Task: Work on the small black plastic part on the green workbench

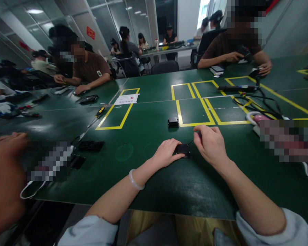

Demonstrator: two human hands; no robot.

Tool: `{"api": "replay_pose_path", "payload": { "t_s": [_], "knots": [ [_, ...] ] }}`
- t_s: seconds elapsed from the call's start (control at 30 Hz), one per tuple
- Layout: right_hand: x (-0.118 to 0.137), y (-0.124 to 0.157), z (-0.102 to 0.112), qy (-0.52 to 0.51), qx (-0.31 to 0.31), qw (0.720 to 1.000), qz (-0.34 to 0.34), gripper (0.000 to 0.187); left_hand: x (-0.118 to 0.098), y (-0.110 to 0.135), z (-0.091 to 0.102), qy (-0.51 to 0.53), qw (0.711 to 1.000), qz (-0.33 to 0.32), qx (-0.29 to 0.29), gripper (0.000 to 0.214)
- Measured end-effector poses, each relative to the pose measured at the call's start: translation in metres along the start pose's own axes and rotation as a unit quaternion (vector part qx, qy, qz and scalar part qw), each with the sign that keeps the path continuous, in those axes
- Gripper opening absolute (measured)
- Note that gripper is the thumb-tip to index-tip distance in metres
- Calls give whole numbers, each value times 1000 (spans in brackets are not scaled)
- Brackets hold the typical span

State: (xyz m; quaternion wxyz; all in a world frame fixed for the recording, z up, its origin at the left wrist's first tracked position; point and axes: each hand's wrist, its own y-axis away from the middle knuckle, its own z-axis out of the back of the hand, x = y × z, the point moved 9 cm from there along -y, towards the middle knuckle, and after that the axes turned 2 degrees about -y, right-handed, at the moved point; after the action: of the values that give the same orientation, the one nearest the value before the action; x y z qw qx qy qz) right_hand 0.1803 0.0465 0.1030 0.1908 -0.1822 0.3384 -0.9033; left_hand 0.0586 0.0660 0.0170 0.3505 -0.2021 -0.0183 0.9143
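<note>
- Black and small, a box (183, 149) is lying on the green table (169, 186) in front of the person, within the left hand (168, 152).
- Left hand is grasping this box from its left side, the thumb running along the near edge and the fingers bending over the far part.
- Right hand (212, 145) is curling just beside the box's right end, thumb and forefinger pinching a thin dark item (191, 142); whether it is a tool or a wire, the inspector is not able to tell.
- Pale bracelet (136, 180) is circling the left wrist.
- Second black box (173, 122) is standing beyond the left hand, near the yellow tape (179, 113) marking rectangles on the tabletop.
- Flat black parts (91, 146) are lying to the left, with a yellow-and-black screwdriver (100, 111) and a white sheet (126, 99) resting farther off.
- Dark cables (263, 99) are looping at the right.
- Across the table, a co-worker in brown (92, 66) is sitting at left, while another co-worker at right is holding a dark tool (245, 53).
</note>
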Motion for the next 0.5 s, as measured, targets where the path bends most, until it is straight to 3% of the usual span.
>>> {"api": "replay_pose_path", "payload": {
  "t_s": [0.5],
  "knots": [
    [0, 0, 0, 5, 5, 1000, -2, 16, -1, 0, 0, 0, 1000, -10, -5, 39]
  ]
}}
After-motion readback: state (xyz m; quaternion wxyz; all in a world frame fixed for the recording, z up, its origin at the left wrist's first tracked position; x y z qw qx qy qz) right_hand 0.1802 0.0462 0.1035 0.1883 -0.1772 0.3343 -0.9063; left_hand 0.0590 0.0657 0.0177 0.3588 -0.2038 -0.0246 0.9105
